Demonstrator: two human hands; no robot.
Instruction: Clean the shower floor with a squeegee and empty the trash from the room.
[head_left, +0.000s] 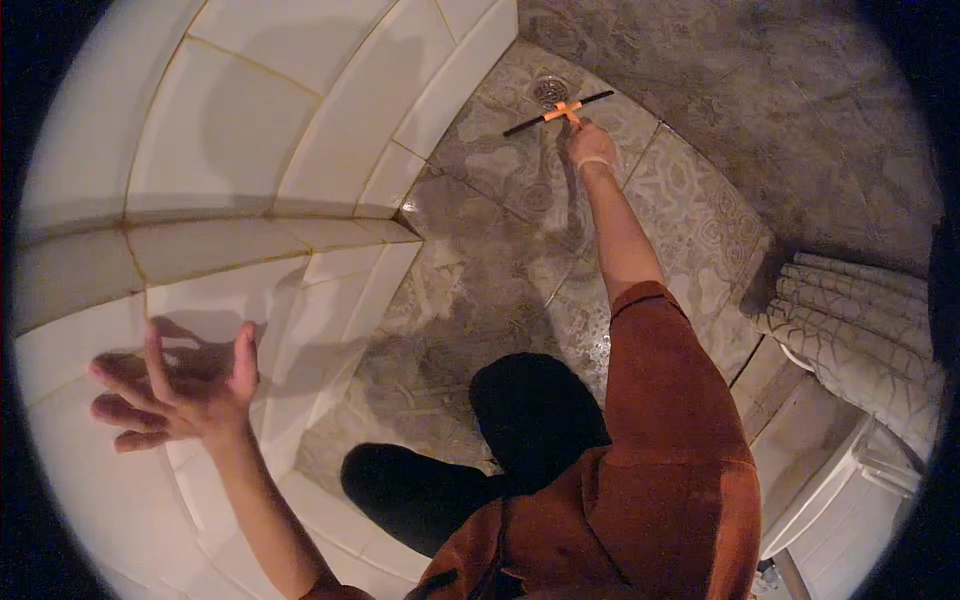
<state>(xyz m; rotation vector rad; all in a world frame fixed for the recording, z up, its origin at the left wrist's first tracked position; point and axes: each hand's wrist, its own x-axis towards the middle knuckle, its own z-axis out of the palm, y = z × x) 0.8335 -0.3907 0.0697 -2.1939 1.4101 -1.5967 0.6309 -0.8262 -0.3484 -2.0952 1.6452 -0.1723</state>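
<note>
My right hand (592, 144) is stretched far forward and closed around the handle of a squeegee. The squeegee (561, 112) has an orange head and a long black blade, which lies slantwise over the floor just beside a round metal floor drain (550, 91). Around it the patterned grey floor tiles (517, 176) look wet and glossy in spots. My left hand (199, 397) is raised at the left with its fingers spread and nothing in it. It is in front of the white tiled wall; whether it touches the tiles I cannot tell.
A tiled ledge (225, 244) juts from the wall and ends in a corner (412, 231). To the right hangs a gathered patterned curtain (855, 315) above a white basin-like fixture (825, 487). My bent knees (536, 405) are below me. A curved tile edge (660, 121) bounds the drain area.
</note>
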